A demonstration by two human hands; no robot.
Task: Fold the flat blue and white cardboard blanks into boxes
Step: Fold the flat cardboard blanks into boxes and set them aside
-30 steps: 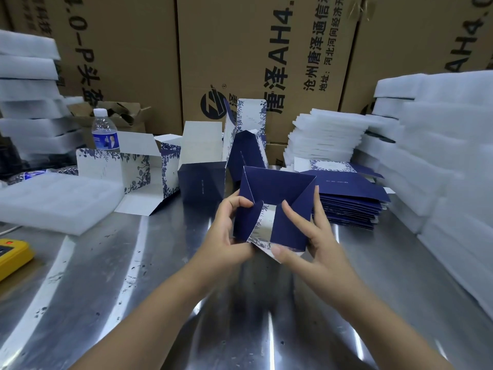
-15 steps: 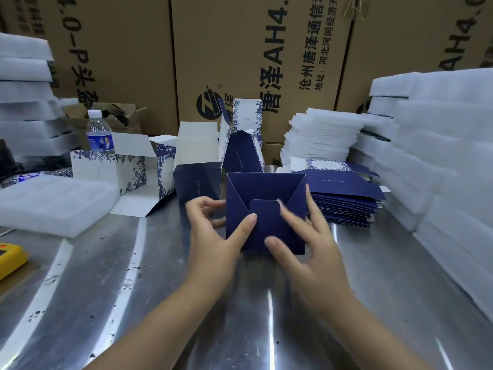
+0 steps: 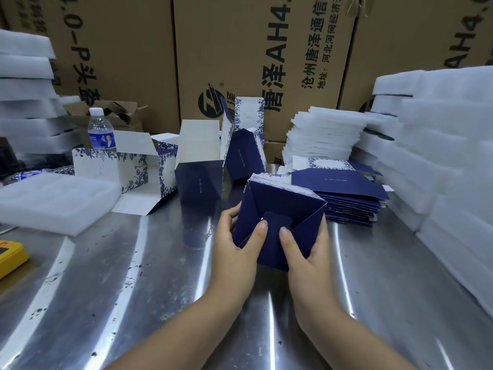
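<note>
At the back of the steel desk (image 3: 133, 289) stand 3 folded cartons. A white floral box (image 3: 120, 166) lies on its side with its flaps open and its white inside showing. A dark blue box (image 3: 198, 182) stands upright just beside it with its lid flap raised. A third box (image 3: 245, 156) leans behind that one. A water bottle (image 3: 100, 132) stands behind the floral box, before a small brown carton (image 3: 114, 113) with dark contents (too dim to name). Tall brown shipping cartons (image 3: 240, 49) wall off the rear.

Foam sheets close in both sides. A slab (image 3: 53, 198) lies at the left, with piles above it. A low stack (image 3: 325, 137) sits at centre back, and high stacks (image 3: 440, 156) line the right edge. A yellow device (image 3: 10, 256) lies at the left rim. Scuffed steel stretches wide between the slab and the hands and runs on toward the viewer.

The box in work (image 3: 280, 201) is held above the desk at centre, tilted, with its closed dark blue bottom toward the viewer. The left grip (image 3: 234, 244) curls round its left side, with the thumb (image 3: 262, 228) pressed beside the rounded tab (image 3: 276, 222). The right grip (image 3: 306, 249) wraps the right side, and its thumb (image 3: 285, 235) presses the tab's other edge. The stack of flat blanks (image 3: 346, 193) lies just behind the right grip.
</note>
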